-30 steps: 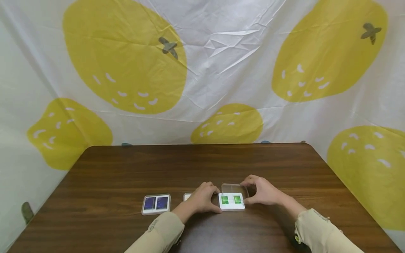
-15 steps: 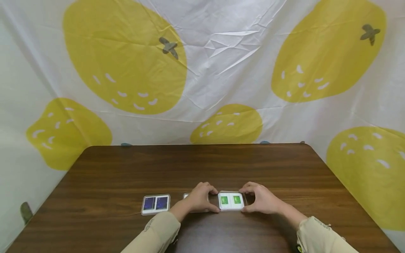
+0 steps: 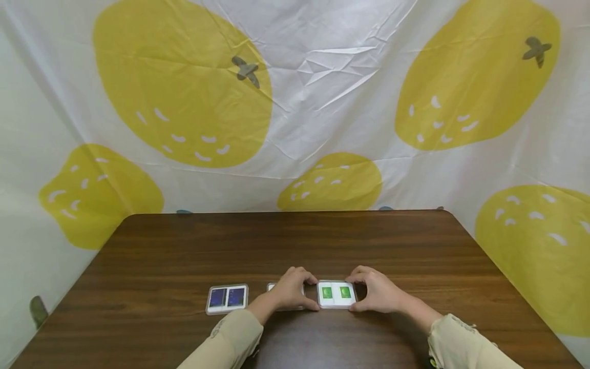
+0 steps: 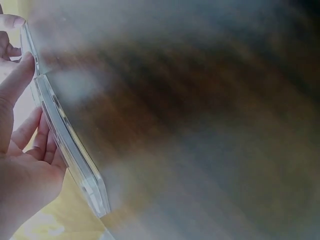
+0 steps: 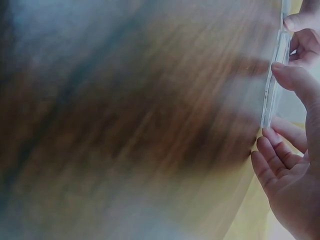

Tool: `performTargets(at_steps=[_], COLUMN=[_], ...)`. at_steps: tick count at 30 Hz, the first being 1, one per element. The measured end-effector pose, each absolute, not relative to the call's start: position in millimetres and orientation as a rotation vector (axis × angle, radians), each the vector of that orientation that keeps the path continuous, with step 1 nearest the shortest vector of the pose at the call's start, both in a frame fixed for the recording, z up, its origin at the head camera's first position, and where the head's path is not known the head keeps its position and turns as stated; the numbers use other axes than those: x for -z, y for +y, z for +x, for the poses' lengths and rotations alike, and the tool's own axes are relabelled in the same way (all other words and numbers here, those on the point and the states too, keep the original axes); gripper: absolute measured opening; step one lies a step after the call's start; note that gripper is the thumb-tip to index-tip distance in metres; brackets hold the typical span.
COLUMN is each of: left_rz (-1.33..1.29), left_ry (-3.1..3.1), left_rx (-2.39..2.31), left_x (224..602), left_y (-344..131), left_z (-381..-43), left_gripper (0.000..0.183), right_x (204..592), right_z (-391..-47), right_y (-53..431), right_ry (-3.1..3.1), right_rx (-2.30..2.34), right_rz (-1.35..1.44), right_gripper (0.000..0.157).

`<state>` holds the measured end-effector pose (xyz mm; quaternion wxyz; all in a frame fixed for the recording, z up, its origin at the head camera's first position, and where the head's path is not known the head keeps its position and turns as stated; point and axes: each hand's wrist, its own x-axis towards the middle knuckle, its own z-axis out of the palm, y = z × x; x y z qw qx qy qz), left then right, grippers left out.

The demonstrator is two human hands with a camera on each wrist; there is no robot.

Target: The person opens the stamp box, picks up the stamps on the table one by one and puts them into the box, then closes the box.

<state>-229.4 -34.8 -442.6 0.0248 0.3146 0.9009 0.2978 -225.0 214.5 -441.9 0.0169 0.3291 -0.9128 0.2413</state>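
A flat clear plastic case (image 3: 336, 302) with a white insert and two green pictures lies on the table between the hands, its lid down. The left hand (image 3: 289, 290) holds its left side, thumb at the near corner and forefinger at the far one. Across from it, the right hand (image 3: 379, 292) grips the right side with thumb and fingers at the near and far corners. Under the left hand a second case (image 3: 271, 286) is mostly hidden; its edge (image 4: 75, 145) shows in the left wrist view. The right wrist view catches the right thumb (image 5: 286, 75) against the case's edge.
Further left on the brown wooden table (image 3: 295, 241) lies another clear case (image 3: 227, 299) with two dark blue pictures. Behind the table hangs a white cloth (image 3: 322, 118) with yellow fruit prints.
The clear lid, raised behind the green-picture case a second ago, has come down onto it. The right hand has moved slightly toward the near side and left with it. The left hand has shifted only slightly.
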Motion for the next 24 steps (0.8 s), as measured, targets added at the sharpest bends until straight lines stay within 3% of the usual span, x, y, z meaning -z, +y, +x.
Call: performTargets(at_steps=[16,24], left_rz=[0.988,1.004], left_ry=[2.832,2.831], left_rx=[-0.843,-0.83], left_x=[442.3,440.7], left_y=[-36.0,-35.4], left_z=[-229.2,-229.7], left_gripper=[0.047,0.052], right_x=[440.8,441.7], right_z=[-225.5,-224.2], right_y=[207.5,215.7], right_ry=[-2.805,-2.837], right_rx=[-0.71,-0.784], right_rz=[1.051,1.028], right_gripper=[0.048,0.063])
